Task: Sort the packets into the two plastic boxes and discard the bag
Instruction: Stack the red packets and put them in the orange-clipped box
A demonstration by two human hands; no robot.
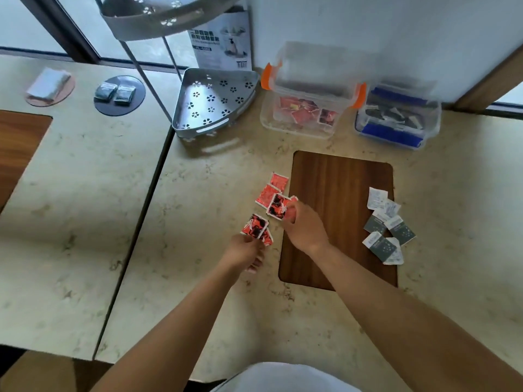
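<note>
Fingers of left hand pinching red packets — fanned up-right, right hand gripping another.

A pale marbled surface is seen, with a dark wooden board laid on it. Red packets are spread beside the board's left edge; grey and white packets are clustered over its right edge. At the back, an orange-latched box, a blue-latched box and a grey perforated corner rack are placed.
</note>
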